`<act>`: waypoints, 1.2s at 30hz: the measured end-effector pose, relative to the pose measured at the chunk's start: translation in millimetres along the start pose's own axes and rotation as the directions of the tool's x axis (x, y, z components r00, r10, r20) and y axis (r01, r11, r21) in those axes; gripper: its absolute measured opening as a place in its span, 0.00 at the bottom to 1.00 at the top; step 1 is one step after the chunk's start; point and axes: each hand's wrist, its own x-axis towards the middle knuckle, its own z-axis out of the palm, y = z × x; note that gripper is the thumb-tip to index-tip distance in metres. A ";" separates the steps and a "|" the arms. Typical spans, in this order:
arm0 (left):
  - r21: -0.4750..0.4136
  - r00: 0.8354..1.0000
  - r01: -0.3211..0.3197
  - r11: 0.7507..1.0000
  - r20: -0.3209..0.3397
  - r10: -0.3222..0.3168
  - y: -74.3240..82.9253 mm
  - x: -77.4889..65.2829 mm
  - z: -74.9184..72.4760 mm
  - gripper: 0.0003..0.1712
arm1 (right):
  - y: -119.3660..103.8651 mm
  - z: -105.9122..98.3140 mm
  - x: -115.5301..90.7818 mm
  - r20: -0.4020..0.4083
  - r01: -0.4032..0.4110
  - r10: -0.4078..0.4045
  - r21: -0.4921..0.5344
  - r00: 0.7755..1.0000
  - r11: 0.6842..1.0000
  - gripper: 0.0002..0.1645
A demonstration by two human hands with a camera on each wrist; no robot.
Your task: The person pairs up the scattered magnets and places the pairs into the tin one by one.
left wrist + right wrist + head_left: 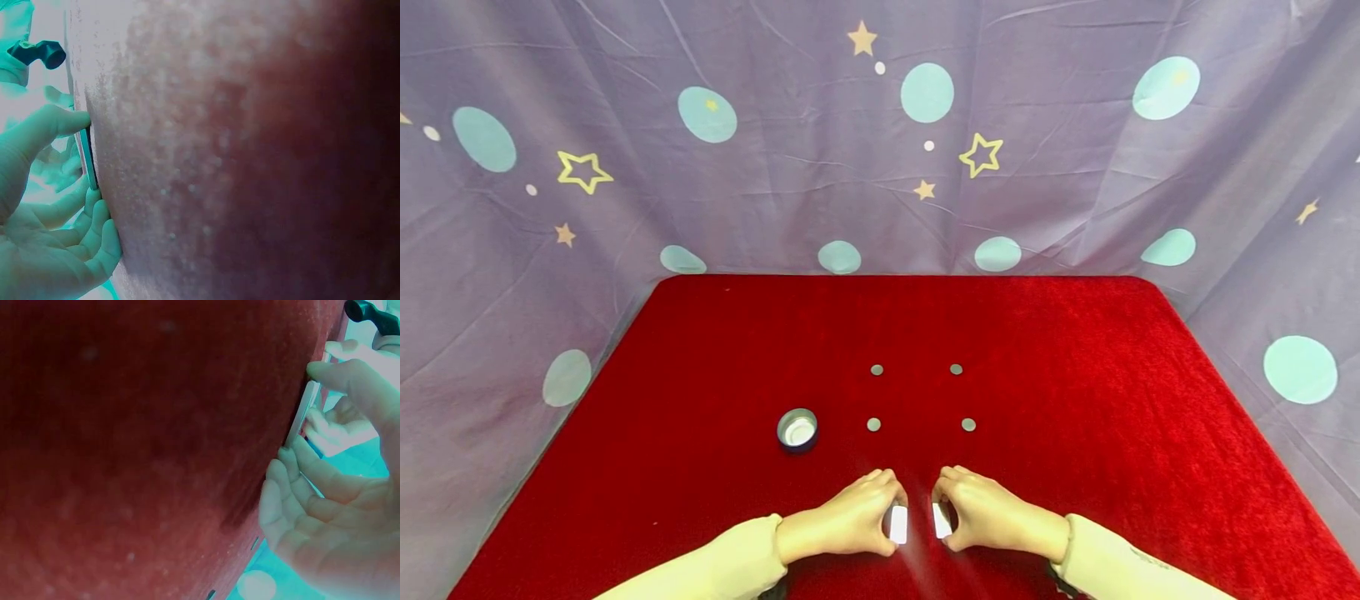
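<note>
Near the front edge of the red table, my left hand point(856, 512) pinches a small flat white rectangular piece point(898, 525) by its ends, thumb nearer me and fingertips on the far side. Opposite it, my right hand point(996, 512) pinches a similar white piece point(942, 521) in the same way. A narrow gap separates the two pieces. From the left wrist the left piece appears as a thin plate point(89, 157), close to the cloth. In the right wrist view, the other plate point(302, 414) stands out between thumb and fingertips.
Several small round grey discs point(874, 425) lie spaced out beyond the hands. A small round open tin point(797, 431) stands left of them. The red cloth point(1075, 358) covers the table, and a purple patterned curtain point(805, 167) closes off the back and sides.
</note>
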 end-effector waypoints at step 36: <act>-0.070 0.999 0.044 0.997 0.016 -0.042 9.8 6.8 4.2 0.21 | -12.8 4.9 7.0 -0.014 -0.053 0.056 0.179 0.998 0.982 0.22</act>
